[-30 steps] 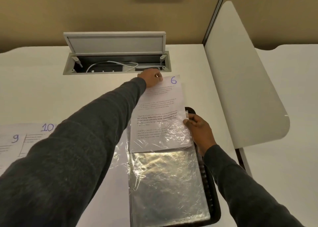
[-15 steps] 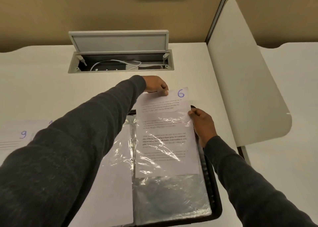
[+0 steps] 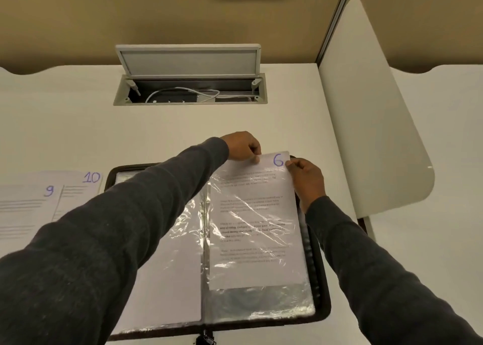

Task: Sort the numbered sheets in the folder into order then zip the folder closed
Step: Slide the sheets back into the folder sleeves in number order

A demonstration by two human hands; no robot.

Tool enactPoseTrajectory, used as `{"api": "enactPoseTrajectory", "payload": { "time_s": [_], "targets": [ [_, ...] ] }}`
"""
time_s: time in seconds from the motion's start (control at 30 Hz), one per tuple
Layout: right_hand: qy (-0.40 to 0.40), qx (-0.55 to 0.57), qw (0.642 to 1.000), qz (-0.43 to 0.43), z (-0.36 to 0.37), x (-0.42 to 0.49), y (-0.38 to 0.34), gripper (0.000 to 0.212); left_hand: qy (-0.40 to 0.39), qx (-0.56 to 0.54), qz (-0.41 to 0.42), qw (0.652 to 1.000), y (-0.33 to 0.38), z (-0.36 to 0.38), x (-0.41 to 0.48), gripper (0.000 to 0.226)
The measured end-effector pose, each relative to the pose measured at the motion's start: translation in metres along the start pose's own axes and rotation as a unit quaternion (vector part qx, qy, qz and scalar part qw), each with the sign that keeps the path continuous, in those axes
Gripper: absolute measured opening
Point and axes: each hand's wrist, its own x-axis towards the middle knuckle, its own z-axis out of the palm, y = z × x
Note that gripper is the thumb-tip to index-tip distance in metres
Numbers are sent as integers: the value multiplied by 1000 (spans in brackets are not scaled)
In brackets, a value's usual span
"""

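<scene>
A black zip folder (image 3: 322,287) lies open on the desk with clear plastic sleeves inside. The sheet numbered 6 (image 3: 254,221) sits almost fully inside the right-hand sleeve, its top edge just above the sleeve mouth. My left hand (image 3: 243,146) pinches the top edge of that sheet. My right hand (image 3: 305,177) holds the sleeve's upper right corner next to the 6. A blank white page (image 3: 167,279) fills the left sleeve. Sheets numbered 9 (image 3: 26,206) and 10 (image 3: 78,187) lie on the desk to the left of the folder.
An open cable hatch (image 3: 190,88) with a raised lid and white cables sits at the back of the desk. A white divider panel (image 3: 371,114) stands along the right side. The folder's zip pull (image 3: 206,340) hangs at the near edge.
The sheet numbered 6 has slid down toward me, deeper into the right sleeve. My left hand came back with it; my right hand moved up to the sleeve's top corner.
</scene>
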Motion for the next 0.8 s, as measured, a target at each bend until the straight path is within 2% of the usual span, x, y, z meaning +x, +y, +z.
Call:
{"api": "enactPoseTrajectory", "payload": {
  "time_s": [0.13,0.3,0.47,0.57,0.67,0.8],
  "targets": [
    [-3,0,1000,5,1,0,-3,17,-5,6,-4,1000,4,4,-7,17],
    [-17,16,1000,18,0,1,-4,17,91,-42,18,995,5,21,-15,29],
    [-38,19,999,21,-1,-2,-8,12,146,22,32,989,9,33,-15,16],
    [-54,29,998,25,-6,-4,-8,13,142,41,22,989,12,37,-13,12],
    [-81,13,996,38,-11,-8,-5,17,123,14,8,992,12,41,-12,10],
    [-120,-9,990,78,-18,-16,6,28,135,-45,-8,990,10,47,-14,13]
  ]
}}
